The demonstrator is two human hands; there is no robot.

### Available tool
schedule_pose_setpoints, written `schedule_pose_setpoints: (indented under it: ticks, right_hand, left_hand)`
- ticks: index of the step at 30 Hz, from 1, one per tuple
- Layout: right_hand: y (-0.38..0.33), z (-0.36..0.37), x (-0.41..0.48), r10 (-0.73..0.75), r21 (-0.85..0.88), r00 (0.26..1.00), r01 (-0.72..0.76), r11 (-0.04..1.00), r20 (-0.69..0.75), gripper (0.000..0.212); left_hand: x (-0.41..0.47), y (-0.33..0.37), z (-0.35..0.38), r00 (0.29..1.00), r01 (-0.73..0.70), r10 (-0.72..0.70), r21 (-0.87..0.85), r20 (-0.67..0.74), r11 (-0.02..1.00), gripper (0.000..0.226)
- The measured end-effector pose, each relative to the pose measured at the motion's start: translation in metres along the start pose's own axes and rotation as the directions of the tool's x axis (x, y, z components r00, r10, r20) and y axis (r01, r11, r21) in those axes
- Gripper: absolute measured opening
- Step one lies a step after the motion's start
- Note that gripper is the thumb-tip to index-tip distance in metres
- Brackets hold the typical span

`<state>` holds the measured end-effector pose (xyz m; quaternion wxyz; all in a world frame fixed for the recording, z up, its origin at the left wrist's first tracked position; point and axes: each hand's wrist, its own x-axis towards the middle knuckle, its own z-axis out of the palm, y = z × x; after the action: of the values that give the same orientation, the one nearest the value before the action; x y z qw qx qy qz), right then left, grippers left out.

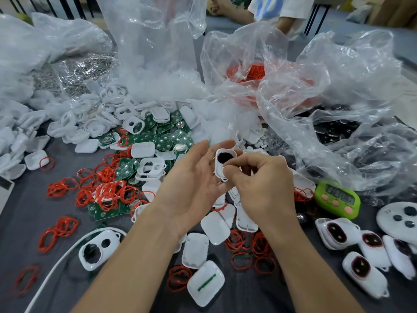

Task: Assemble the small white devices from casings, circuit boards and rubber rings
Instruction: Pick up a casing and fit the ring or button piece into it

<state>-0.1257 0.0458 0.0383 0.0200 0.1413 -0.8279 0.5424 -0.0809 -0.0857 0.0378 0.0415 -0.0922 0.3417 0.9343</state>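
Note:
A small white casing (223, 162) with a dark oval window stands upright between my two hands at the middle of the view. My left hand (194, 184) lies palm up with its fingers straight behind and under the casing. My right hand (259, 184) has its fingers curled and pinches the casing's lower right side. Loose white casings (196, 249), green circuit boards (126, 169) and red rubber rings (108, 193) are scattered over the grey table (29, 222). Several assembled devices (338, 233) with dark red windows lie at the right.
Crumpled clear plastic bags (327, 98) hold more parts along the back and right. A green digital timer (338, 197) sits right of my hands. A white cable (61, 260) curves at lower left. Another person's arm (237, 12) shows at the far edge.

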Motion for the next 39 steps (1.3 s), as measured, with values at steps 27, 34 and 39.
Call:
schedule_pose_setpoints:
  ticks: [27, 34, 39]
  right_hand:
    - [-0.001, 0.013, -0.003, 0.193, 0.229, 0.976, -0.167, 0.959, -0.097, 0.017]
    - [-0.005, 0.006, -0.005, 0.147, 0.247, 0.983, -0.116, 0.962, -0.109, 0.018]
    - [-0.007, 0.006, -0.007, 0.131, 0.252, 0.980, -0.090, 0.964, -0.150, 0.021]
  left_hand:
    - [-0.004, -0.013, 0.018, 0.979, -0.188, 0.197, -0.146, 0.048, 0.971, 0.026]
    - [-0.005, -0.008, 0.012, 0.979, -0.174, 0.186, -0.130, 0.080, 0.976, 0.056]
    - [-0.002, -0.011, 0.008, 0.960, -0.262, 0.275, 0.204, -0.042, 0.943, 0.055]
